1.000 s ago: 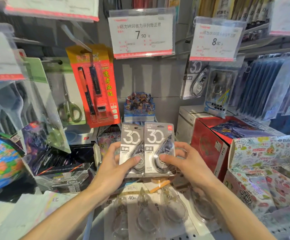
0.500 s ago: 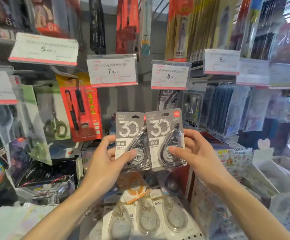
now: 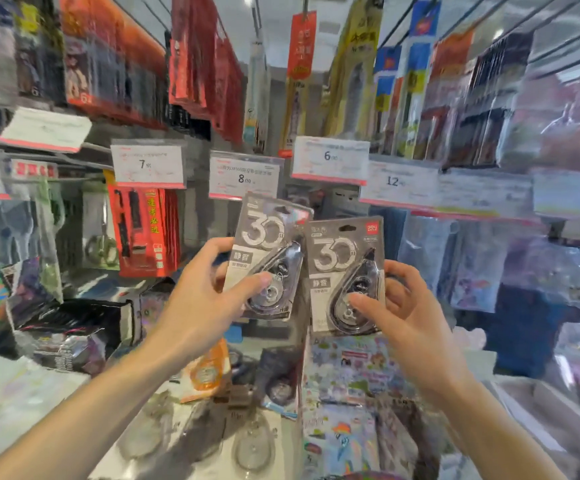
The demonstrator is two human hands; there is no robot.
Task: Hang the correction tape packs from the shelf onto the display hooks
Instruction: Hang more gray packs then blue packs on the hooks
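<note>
Two packs up at hook height, one per hand, below the 8.00 price tag (image 3: 246, 179). Shelf (image 3: 212, 445) below has more packs lying flat, blurred. Left hand (image 3: 200, 306) grip: thumb pressed on the blister front of the left correction tape pack (image 3: 269, 254), fingers curled behind. Right hand (image 3: 402, 313) grip: same pinch on the right correction tape pack (image 3: 345, 275). Packs side by side, left one tilted, edges near touching.

Risk, as I see it: hang holes are small and I can't see the hook tip behind the tags; blind threading with both hands loaded could miss or tear the card. Packs: thin grey card, glossy teardrop blister, slippery.
</note>
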